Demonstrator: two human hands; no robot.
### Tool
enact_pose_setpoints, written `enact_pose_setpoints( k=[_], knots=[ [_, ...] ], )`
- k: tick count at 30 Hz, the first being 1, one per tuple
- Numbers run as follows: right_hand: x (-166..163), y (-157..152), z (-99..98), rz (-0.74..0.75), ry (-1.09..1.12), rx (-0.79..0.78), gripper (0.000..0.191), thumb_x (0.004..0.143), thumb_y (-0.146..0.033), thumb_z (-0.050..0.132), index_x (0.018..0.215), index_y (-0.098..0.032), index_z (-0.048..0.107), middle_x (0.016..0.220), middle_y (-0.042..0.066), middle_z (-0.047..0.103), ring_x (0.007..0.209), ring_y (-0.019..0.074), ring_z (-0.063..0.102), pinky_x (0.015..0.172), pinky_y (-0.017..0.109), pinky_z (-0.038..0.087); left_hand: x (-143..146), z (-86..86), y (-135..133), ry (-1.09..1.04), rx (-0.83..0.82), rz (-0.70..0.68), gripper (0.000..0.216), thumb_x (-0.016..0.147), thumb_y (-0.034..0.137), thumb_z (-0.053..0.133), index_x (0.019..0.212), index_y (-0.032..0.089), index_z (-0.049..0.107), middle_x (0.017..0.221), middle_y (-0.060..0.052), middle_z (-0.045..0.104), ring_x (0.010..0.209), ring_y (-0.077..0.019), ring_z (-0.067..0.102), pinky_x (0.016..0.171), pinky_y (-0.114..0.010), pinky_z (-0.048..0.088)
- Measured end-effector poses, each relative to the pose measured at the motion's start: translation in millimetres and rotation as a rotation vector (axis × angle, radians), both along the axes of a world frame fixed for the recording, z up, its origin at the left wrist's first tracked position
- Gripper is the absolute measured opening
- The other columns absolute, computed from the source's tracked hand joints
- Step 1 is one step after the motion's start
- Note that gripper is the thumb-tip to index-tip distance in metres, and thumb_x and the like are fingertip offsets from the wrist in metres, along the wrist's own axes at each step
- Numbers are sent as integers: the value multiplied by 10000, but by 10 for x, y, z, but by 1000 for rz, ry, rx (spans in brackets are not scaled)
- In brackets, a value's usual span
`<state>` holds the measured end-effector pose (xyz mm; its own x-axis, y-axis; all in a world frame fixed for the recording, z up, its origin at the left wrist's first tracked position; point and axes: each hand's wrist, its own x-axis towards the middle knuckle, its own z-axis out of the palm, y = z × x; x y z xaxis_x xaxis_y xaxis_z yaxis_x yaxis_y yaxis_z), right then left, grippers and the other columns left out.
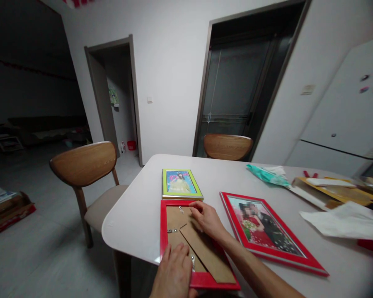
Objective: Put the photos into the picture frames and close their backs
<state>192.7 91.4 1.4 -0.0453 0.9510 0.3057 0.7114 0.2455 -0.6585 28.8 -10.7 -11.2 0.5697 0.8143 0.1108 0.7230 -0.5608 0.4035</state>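
A red picture frame (164,225) lies face down at the table's near edge, its brown backing board (191,236) and fold-out stand showing. Small metal clips (172,231) sit along the inner edges of the frame. My left hand (175,269) grips the frame's lower left corner, fingers over the rim and backing. Over the upper right part of the backing, my right hand (207,219) has its fingers curled with thumb and forefinger close together; whatever may be between them is hidden. Just beyond lies a yellow-green picture frame (182,182), face up.
Another red picture frame (267,231) with a photo lies face up at right. Farther right are a teal and white wrapper (269,176), yellow packaging (345,190) and white paper (345,219). Wooden chairs (87,163) stand at the left and far sides of the white table (133,203).
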Motion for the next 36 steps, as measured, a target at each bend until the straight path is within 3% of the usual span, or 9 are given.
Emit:
enact_pose_setpoints(
  k=[5, 11, 13, 16, 18, 21, 25, 31, 36],
  knots=[
    [270, -386, 69, -127, 613, -98, 363, 743, -416, 396, 951, -168, 560, 866, 76, 628, 778, 190, 578, 661, 296, 447, -108, 251, -58, -262, 85, 0, 248, 634, 178, 566, 875, 183, 508, 1189, -116, 501, 1108, -273, 434, 949, -491, 301],
    [-307, -818, -5, 130, 1328, -498, 423, 689, -479, 514, 982, -174, 532, 634, 10, 609, 509, 116, 550, 499, 232, 429, 229, 391, -178, -1060, -145, 113, 191, 701, 365, 543, 745, 196, 464, 1191, -117, 484, 1070, -261, 473, 842, -347, 427],
    [-415, -846, 12, 120, 1500, -489, 446, 655, -462, 565, 999, -181, 519, 590, -13, 599, 444, 103, 524, 435, 211, 406, 387, 394, -197, -1242, -201, 150, 245, 663, 376, 595, 760, 189, 469, 1209, -121, 454, 1062, -267, 479, 840, -334, 428],
    [-248, -807, 81, 19, 1624, -273, 483, 652, -347, 603, 1098, -230, 458, 759, -8, 645, 595, 121, 589, 532, 219, 457, 504, 503, -156, -1389, -262, 231, 485, 603, 312, 663, 1001, 214, 405, 1204, -105, 446, 1065, -254, 474, 824, -335, 445],
    [54, -763, 137, -77, 1582, -156, 574, 646, -279, 608, 1176, -269, 387, 885, -9, 645, 722, 138, 607, 640, 248, 476, 524, 615, -90, -1415, -323, 243, 649, 617, 285, 653, 1150, 233, 286, 1188, -92, 465, 1060, -233, 478, 832, -334, 442],
    [649, -697, 223, -201, 1350, -204, 628, 646, -251, 586, 1225, -258, 345, 814, -3, 666, 668, 167, 623, 608, 288, 487, 590, 679, 20, -1364, -460, 146, 633, 659, 250, 612, 1191, 217, 270, 1177, -84, 493, 1033, -218, 500, 878, -336, 405],
    [1426, -599, 292, -333, 913, -268, 553, 670, -229, 531, 1207, -198, 402, 734, 21, 677, 595, 175, 622, 561, 291, 482, 898, 452, 127, -1289, -681, -32, 556, 698, 206, 541, 1192, 149, 294, 1113, -108, 555, 976, -210, 542, 840, -324, 430],
    [2164, -361, 107, -540, 33, -216, 418, 702, -270, 451, 1088, -135, 539, 804, 57, 678, 695, 175, 620, 607, 242, 452, 1410, 105, 283, -854, -419, 49, 495, 706, 150, 473, 1191, 168, 377, 1127, -54, 562, 1011, -168, 521, 863, -248, 393],
    [2322, -246, -31, -569, -145, -196, 357, 667, -251, 458, 981, -172, 609, 903, 56, 661, 816, 199, 600, 688, 250, 429, 1484, 34, 356, -577, -273, 76, 462, 698, 140, 456, 1157, 191, 441, 1117, -35, 573, 1002, -171, 529, 855, -250, 400]
  ],
)
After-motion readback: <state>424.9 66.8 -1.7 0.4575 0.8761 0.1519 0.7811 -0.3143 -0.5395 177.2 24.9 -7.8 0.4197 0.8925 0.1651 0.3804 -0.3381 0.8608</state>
